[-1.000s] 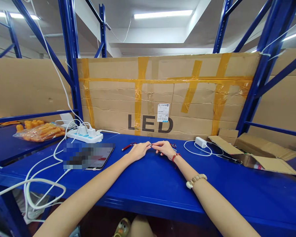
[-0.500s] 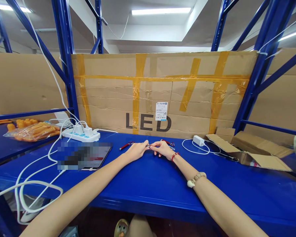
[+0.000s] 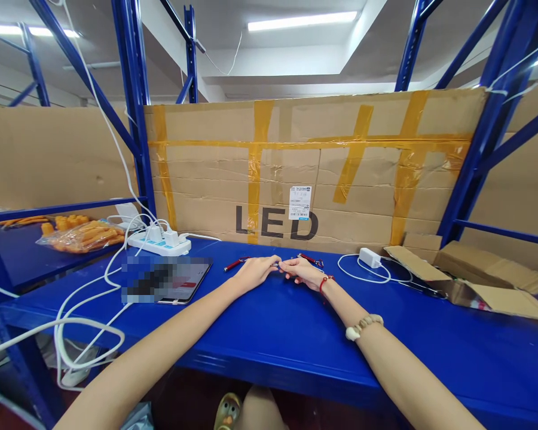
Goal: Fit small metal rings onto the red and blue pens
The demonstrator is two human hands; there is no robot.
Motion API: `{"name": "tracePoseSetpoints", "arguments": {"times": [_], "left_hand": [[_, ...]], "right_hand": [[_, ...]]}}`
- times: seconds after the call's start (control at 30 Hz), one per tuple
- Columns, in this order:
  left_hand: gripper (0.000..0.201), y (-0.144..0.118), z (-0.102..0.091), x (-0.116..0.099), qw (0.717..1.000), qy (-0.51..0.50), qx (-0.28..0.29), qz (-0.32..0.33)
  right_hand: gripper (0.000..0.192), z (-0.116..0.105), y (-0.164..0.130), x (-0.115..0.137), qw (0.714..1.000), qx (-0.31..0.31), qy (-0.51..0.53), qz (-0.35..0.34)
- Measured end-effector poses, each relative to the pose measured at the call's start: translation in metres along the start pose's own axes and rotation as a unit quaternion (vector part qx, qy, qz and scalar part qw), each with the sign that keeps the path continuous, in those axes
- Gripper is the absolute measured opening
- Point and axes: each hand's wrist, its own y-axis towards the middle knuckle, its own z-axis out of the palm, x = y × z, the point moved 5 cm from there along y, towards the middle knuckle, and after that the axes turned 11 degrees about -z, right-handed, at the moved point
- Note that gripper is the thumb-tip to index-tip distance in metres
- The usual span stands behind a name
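Note:
My left hand (image 3: 258, 272) and my right hand (image 3: 303, 272) meet just above the blue tabletop, fingertips pinched close together. Between them is a tiny shiny metal piece (image 3: 275, 265), too small and too covered by fingers to name. Just left of my left hand lies a slim red pen-like stick (image 3: 235, 264) with a dark end. Behind my right hand rests a red item with metal fittings (image 3: 311, 260), partly hidden by the hand.
A tablet (image 3: 190, 280) lies to the left, below a white power strip (image 3: 161, 243) with tangled white cables. Bagged orange pieces (image 3: 85, 236) sit further left. At right are a white charger (image 3: 370, 257) and an opened cardboard box (image 3: 488, 280). A taped cardboard panel (image 3: 206, 179) stands behind.
The view has shifted slightly, so everything sits a little further right. Both hands stay pinched together at about the same spot on the table.

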Motion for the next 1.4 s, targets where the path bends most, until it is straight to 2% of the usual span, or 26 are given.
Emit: {"name": "tracePoseSetpoints", "arguments": {"times": [0.17, 0.3, 0.5, 0.77, 1.03, 1.2, 1.4], "left_hand": [[0.022, 0.0014, 0.0018, -0.0008, 1.000, -0.011, -0.017, 0.020], [0.020, 0.0029, 0.0044, 0.0008, 1.000, -0.001, -0.019, 0.006], [0.022, 0.0038, 0.0066, 0.0034, 0.998, 0.049, 0.018, -0.047], [0.024, 0.0060, 0.0097, 0.0050, 0.991, 0.101, 0.048, -0.071], [0.028, 0.0058, 0.0068, 0.0042, 0.991, 0.081, 0.054, -0.095], [0.026, 0.0064, 0.0078, 0.0059, 0.989, 0.082, 0.063, -0.105], [0.026, 0.0052, 0.0075, 0.0044, 0.992, 0.060, 0.070, -0.081]], "right_hand": [[0.018, -0.0015, -0.0003, -0.0012, 1.000, -0.008, 0.016, 0.023], [0.019, -0.0008, -0.0012, -0.0005, 0.999, -0.016, 0.017, 0.031], [0.026, 0.0013, 0.0006, -0.0020, 0.999, -0.021, 0.012, 0.035], [0.028, 0.0012, 0.0034, -0.0038, 0.999, -0.008, 0.018, 0.028], [0.020, 0.0006, 0.0004, 0.0006, 0.999, 0.004, 0.031, 0.011], [0.025, -0.0036, 0.0027, -0.0030, 0.999, -0.018, 0.035, -0.005], [0.026, -0.0079, 0.0036, -0.0034, 0.998, -0.042, 0.025, -0.028]]}}
